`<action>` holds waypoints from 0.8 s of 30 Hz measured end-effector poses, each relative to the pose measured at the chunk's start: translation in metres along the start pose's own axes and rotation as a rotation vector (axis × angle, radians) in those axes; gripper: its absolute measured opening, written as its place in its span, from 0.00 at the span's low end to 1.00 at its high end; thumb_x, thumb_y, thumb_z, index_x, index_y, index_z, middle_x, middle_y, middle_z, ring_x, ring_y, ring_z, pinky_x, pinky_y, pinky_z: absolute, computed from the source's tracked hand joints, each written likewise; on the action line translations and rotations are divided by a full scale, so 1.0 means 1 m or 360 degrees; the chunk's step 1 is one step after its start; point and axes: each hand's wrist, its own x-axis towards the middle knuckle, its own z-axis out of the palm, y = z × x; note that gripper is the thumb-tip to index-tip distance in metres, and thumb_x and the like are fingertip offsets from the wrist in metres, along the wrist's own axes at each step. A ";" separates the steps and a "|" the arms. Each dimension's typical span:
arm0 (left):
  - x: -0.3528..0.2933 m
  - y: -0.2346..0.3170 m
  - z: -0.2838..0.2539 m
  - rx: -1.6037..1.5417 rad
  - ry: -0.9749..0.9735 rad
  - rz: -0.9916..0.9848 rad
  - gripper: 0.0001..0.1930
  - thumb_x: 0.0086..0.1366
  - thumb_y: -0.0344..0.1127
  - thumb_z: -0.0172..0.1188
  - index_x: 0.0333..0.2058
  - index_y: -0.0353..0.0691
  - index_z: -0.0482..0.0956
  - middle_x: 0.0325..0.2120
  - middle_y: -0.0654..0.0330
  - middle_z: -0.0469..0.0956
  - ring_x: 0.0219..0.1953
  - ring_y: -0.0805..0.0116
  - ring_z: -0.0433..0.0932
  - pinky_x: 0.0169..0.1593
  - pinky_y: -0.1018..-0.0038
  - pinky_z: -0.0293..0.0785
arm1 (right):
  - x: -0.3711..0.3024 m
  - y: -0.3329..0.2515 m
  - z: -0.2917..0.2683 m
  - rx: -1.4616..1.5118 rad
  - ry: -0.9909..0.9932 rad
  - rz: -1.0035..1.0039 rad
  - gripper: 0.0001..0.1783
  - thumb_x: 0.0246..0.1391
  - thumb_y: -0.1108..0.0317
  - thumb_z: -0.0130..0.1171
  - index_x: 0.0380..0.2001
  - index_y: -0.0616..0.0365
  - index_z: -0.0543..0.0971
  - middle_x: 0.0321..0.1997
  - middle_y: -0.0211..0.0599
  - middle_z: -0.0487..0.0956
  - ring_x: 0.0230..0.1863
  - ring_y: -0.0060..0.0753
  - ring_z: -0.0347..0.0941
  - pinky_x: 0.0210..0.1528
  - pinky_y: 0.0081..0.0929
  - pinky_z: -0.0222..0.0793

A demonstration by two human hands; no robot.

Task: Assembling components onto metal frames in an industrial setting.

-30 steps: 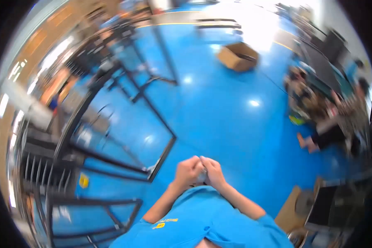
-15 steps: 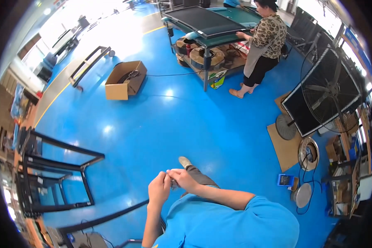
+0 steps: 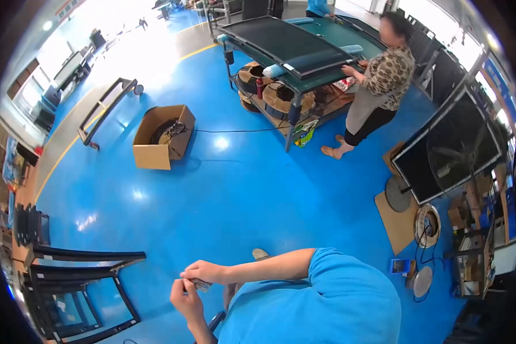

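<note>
My right hand (image 3: 203, 271) reaches across from the right on a bare forearm, its fingers pinched together. Just below it my left hand (image 3: 186, 301) comes up, with the fingertips meeting those of the right. Between them both hands hold a small thin object (image 3: 198, 282), too small to tell what it is. They hover over the blue floor (image 3: 241, 195), in front of my blue shirt (image 3: 321, 304). A shoe tip (image 3: 261, 253) shows just beyond my forearm.
An open cardboard box (image 3: 157, 135) with a cable stands on the floor at the left. Another person (image 3: 378, 86) works at a green table (image 3: 304, 83) bearing a dark panel (image 3: 286, 40). A large dark panel (image 3: 447, 149) leans at the right. Black metal frames (image 3: 80, 275) lie at the lower left.
The view has swung away from the metal racks to the work table and the other person. My hands have stayed together on the small object and shifted toward the lower left.
</note>
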 end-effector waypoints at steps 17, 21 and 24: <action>0.232 -0.109 -0.050 -0.0406 -0.0367 -0.0403 0.08 0.63 0.31 0.57 0.26 0.36 0.75 0.19 0.62 0.72 0.20 0.71 0.64 0.26 0.74 0.63 | 0.228 -0.082 -0.017 0.0261 0.0003 0.0415 0.16 0.70 0.60 0.50 0.28 0.52 0.78 0.23 0.23 0.72 0.23 0.14 0.62 0.24 0.16 0.56; 0.312 -0.136 -0.069 -0.0165 -0.0090 -0.0024 0.07 0.62 0.28 0.58 0.25 0.36 0.75 0.20 0.61 0.72 0.20 0.70 0.63 0.25 0.73 0.62 | 0.311 -0.098 0.000 0.0241 0.0253 0.0230 0.15 0.70 0.60 0.51 0.28 0.52 0.78 0.24 0.24 0.73 0.23 0.14 0.62 0.24 0.16 0.57; 0.370 -0.158 -0.079 -0.0231 -0.0156 0.0178 0.06 0.61 0.24 0.57 0.25 0.36 0.74 0.22 0.61 0.73 0.20 0.69 0.63 0.25 0.72 0.63 | 0.362 -0.103 0.003 0.0301 0.0394 -0.0064 0.16 0.69 0.61 0.51 0.26 0.53 0.76 0.22 0.25 0.72 0.23 0.15 0.63 0.24 0.17 0.59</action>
